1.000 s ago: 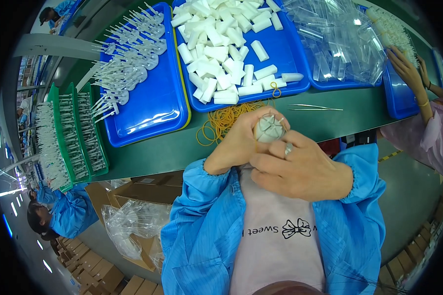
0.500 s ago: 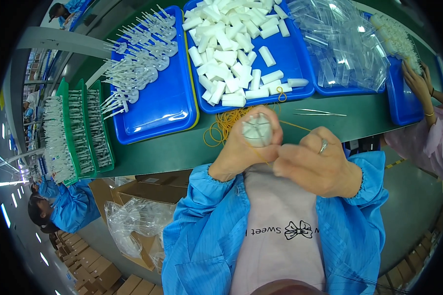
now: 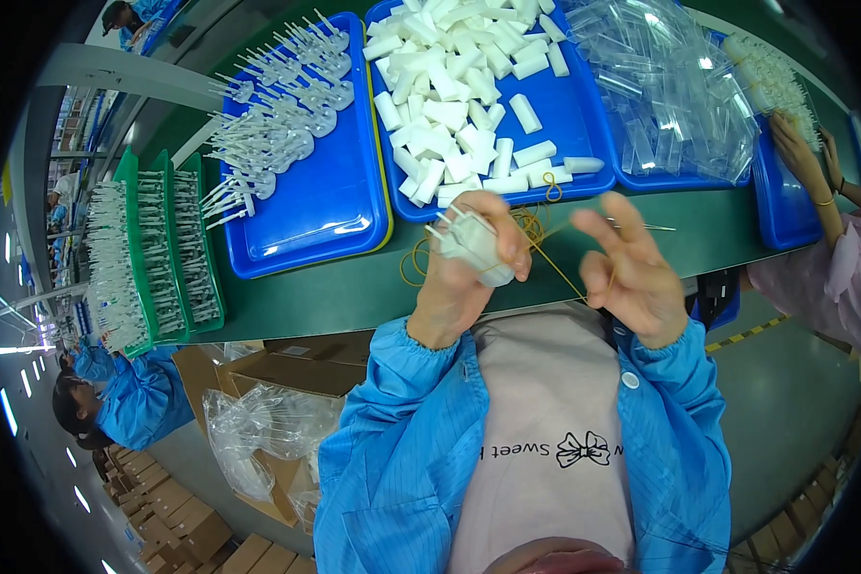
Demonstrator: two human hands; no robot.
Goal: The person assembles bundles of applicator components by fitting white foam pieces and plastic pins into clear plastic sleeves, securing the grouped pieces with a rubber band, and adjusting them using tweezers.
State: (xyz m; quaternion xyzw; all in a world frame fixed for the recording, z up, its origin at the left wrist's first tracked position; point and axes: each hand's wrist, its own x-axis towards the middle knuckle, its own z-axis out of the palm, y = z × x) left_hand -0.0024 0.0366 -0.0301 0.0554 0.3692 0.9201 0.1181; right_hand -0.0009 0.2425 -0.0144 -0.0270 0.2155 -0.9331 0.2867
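Observation:
My left hand [image 3: 450, 301] is closed round a bundle of white plastic pieces [image 3: 474, 251], tilted so that thin prongs stick out at its upper left. Off to its right is my right hand [image 3: 641, 287], palm partly turned up, some fingers curled and others raised and blurred. A yellow rubber band [image 3: 557, 275] runs taut down to its fingertips from beside the bundle; its far end is hard to trace. Behind my left hand lies a tangle of yellow rubber bands [image 3: 414, 263] on the green table [image 3: 354, 298]. Tweezers [image 3: 655, 228] lie partly hidden behind my right fingers.
Blue trays hold white foam-like blocks [image 3: 450, 91], clear plastic sleeves [image 3: 674, 96] and white stemmed parts [image 3: 268, 143]. Green racks [image 3: 167, 249] of white parts stand left. At right, a co-worker's hands [image 3: 804, 158] reach to another tray. An open cardboard box [image 3: 287, 368] sits below the table.
The bundle has tipped from end-on to leaning left, showing its prongs. My right hand has moved away from it to the right, its fingers spreading, with the band stretched towards it.

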